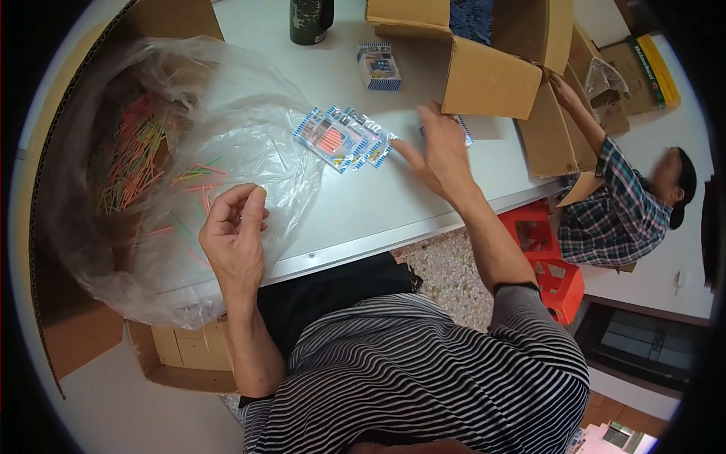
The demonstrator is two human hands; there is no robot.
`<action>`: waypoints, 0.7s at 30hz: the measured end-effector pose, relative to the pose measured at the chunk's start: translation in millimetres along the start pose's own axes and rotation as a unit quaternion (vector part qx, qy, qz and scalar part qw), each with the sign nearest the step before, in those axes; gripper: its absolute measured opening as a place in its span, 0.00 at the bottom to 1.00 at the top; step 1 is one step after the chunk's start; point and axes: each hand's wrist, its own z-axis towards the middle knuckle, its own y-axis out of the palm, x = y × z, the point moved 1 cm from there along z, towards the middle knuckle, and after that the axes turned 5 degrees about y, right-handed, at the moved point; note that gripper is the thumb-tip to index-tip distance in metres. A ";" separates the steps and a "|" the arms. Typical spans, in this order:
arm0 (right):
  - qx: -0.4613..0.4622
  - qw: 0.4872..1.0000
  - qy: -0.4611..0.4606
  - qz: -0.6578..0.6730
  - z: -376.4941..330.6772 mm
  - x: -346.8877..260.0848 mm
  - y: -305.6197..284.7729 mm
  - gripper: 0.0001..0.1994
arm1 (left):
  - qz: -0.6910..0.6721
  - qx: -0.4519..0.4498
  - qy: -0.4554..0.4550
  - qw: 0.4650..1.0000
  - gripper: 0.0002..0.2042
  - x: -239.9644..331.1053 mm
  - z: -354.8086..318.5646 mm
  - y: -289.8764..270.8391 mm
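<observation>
My left hand point(236, 233) is raised over the near edge of a clear plastic bag point(272, 163), its fingers curled and thumb pressed to them; whatever they may hold is hidden. Thin red, green and yellow sticks point(136, 155) fill the bag's far-left part, and a few loose sticks point(200, 175) lie closer to that hand. My right hand point(445, 155), slightly blurred, reaches over the table with thumb and fingers apart. Beneath its fingers a blue-striped packet point(466, 132) partly shows. Left of it, several overlapping clear packets point(333, 140) lie fanned out, the front one showing red-pink contents.
A stack of packets point(380, 66) and a dark bottle point(311, 21) stand farther back on the white table point(370, 200). An open cardboard box point(491, 76) with blue contents is at far right. Beyond, a person in plaid point(616, 219) reaches toward it, near red stools point(556, 287).
</observation>
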 end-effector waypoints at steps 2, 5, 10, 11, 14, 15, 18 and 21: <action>-0.039 0.996 0.074 -0.022 -13.4 19.4 -12.9 0.42 | -0.011 -0.016 -0.003 1.000 0.10 -2.6 0.0 4.6; -0.031 0.973 0.218 0.070 -24.7 45.8 -15.7 0.50 | -0.029 -0.045 0.003 0.999 0.09 -0.4 -4.3 15.9; 0.022 0.977 0.179 0.115 -40.1 68.7 1.7 0.47 | -0.072 -0.120 0.029 0.990 0.09 -20.8 -21.8 25.5; 0.068 0.965 0.167 0.190 -44.6 72.8 2.3 0.46 | -0.070 -0.138 0.020 0.988 0.08 -24.5 -24.7 31.1; -0.026 0.953 0.178 0.244 -58.7 41.2 -20.2 0.43 | -0.084 -0.165 -0.045 0.982 0.09 -17.9 -32.3 44.7; -0.048 0.948 0.185 0.256 -62.9 37.9 -18.6 0.42 | -0.084 -0.178 -0.072 0.978 0.11 -17.4 -32.2 52.1; -0.022 0.941 0.138 0.309 -78.7 24.2 -25.4 0.42 | -0.075 -0.198 -0.076 0.974 0.15 -20.4 -35.6 69.5; -0.026 0.920 0.041 0.390 -80.5 4.2 -36.1 0.42 | -0.046 -0.207 -0.062 0.975 0.21 -16.4 -36.0 82.7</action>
